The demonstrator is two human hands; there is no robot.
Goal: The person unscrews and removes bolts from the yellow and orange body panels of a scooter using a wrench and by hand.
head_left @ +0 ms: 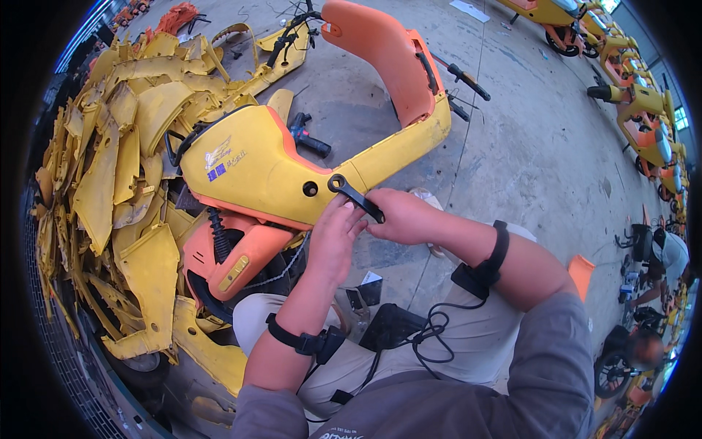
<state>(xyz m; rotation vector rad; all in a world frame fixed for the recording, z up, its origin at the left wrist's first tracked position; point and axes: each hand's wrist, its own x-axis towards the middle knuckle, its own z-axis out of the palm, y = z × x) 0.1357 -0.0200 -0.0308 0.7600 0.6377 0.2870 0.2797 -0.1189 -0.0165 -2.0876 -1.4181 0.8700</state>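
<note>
A yellow-and-orange scooter (pixel 248 164) lies on its side in front of me. Its yellow side panel has a round dark hole. Against the panel's right end is a black ring-ended wrench (pixel 356 197), the ring up and to the left. My right hand (pixel 401 216) is closed around the wrench's lower end. Just left of it, my left hand (pixel 336 238) has its fingers bent against the wrench, closed and partly hiding each other. Beyond the scooter body, a black-and-red power tool (pixel 308 135) rests on the floor.
Piled yellow panels (pixel 117 168) rise at the left, close to the scooter. An orange shock-side cover (pixel 234 256) with a black spring sits near my left knee. Scooters (pixel 643 124) line the right, where another person (pixel 667 256) crouches. Black cables (pixel 435 336) cross my lap.
</note>
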